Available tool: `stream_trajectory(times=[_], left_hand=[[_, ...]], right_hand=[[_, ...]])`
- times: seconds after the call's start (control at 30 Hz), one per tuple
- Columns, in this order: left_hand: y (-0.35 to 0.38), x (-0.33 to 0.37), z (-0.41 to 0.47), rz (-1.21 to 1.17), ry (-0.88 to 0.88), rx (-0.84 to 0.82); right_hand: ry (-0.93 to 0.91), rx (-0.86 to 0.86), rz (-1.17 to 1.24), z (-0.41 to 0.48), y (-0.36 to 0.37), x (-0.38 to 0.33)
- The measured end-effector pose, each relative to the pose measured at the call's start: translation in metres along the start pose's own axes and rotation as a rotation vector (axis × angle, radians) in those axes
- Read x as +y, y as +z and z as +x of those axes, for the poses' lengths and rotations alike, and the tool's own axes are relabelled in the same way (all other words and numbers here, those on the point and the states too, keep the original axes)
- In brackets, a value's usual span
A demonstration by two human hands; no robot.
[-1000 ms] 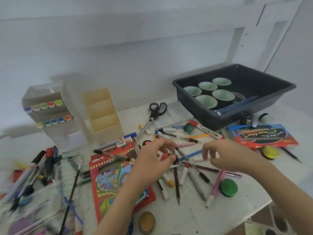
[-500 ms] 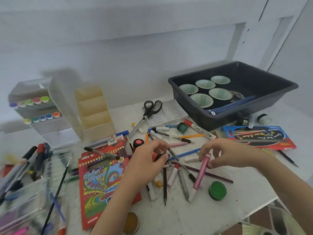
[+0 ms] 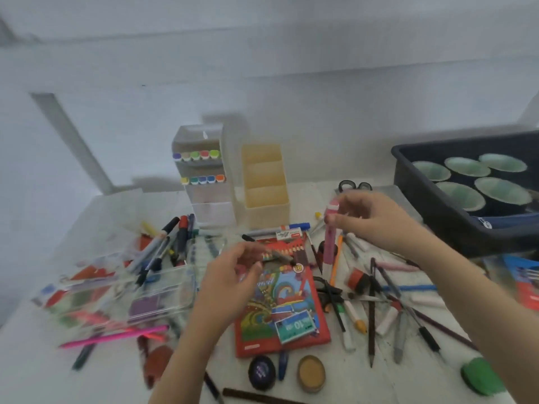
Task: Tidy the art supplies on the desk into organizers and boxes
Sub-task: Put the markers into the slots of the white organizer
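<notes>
Art supplies (image 3: 175, 243) are strewn across the desk (image 3: 388, 383). At the lower left of the frame a clear case (image 3: 125, 290) is seen, blurred. At upper centre a white organizer (image 3: 204, 176), with coloured caps showing in two rows, stands just beside a beige organizer (image 3: 265, 185) whose stepped compartments appear unfilled.

The left hand (image 3: 233, 275) is held over a coloured-pencil box (image 3: 280, 304), fingers loosely curled; whether anything is pinched cannot be told.

Right of centre, a pink marker (image 3: 329, 243) is held nearly upright above the desk, pinched near its capped top by the right hand (image 3: 376, 223). It is judged light, stiff and smooth — a pinch nearer mid-barrel would likely steady it for slotting in.

At the right edge a black tub (image 3: 437, 228) holds green-lined cups (image 3: 463, 196).
</notes>
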State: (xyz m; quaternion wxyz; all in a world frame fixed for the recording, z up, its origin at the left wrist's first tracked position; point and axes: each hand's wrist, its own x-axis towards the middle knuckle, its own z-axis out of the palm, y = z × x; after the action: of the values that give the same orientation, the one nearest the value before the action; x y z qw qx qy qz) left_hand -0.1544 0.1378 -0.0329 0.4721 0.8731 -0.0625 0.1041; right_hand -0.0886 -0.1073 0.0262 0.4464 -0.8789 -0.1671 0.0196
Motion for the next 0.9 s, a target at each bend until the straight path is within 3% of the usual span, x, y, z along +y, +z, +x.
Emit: stream_trajectory(times=[0.33,0.73,0.9], left_hand=[[-0.076,-0.047,-0.020,0.035,-0.138,0.170],[-0.110,-0.071,-0.013,-0.018,-0.105,0.202],[-0.114,-0.074,-0.010,-0.053,-0.086,0.207]], right_hand=[[-0.318,0.406,0.145,0.072,0.101,-0.073],[-0.438,0.413,-0.050,0.088,0.144,-0.083],[-0.522,0.414,-0.426,0.090,0.148,-0.082]])
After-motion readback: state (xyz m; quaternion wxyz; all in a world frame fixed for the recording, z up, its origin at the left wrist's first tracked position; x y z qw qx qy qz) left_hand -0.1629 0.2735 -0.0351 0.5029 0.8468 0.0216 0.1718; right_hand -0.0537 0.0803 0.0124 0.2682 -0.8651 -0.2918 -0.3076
